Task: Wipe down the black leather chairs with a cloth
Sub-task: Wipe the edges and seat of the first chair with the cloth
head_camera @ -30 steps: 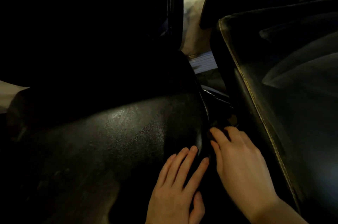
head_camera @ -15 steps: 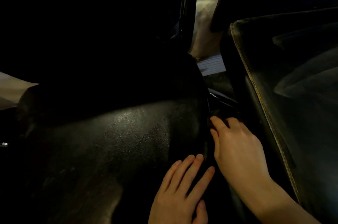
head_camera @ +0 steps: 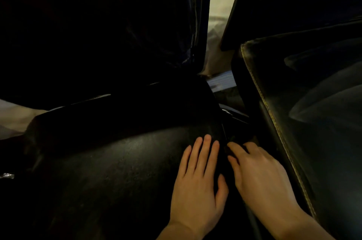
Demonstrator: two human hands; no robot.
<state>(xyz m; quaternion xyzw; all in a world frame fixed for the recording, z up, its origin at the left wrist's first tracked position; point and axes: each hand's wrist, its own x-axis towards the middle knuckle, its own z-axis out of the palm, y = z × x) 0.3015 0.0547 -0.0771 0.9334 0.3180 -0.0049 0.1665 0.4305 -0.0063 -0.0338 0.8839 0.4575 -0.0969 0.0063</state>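
Pretty dark shot. Left hand (head_camera: 197, 186) laid flat, fingers straight, on black leather seat (head_camera: 117, 161) near its right edge. Right hand (head_camera: 256, 175) tucked at that edge, fingertips curled into gap; grip can't be made out. Second chair (head_camera: 313, 122) seen just beside, on right. Cloth not spotted.

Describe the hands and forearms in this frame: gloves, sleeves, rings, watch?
Both are bare. The left hand and right hand show no gloves and no rings on the visible fingers. No sleeve reaches either wrist or the visible stretch of right forearm, and no watch or band shows. Nails look short and unpainted, though the light is dim.
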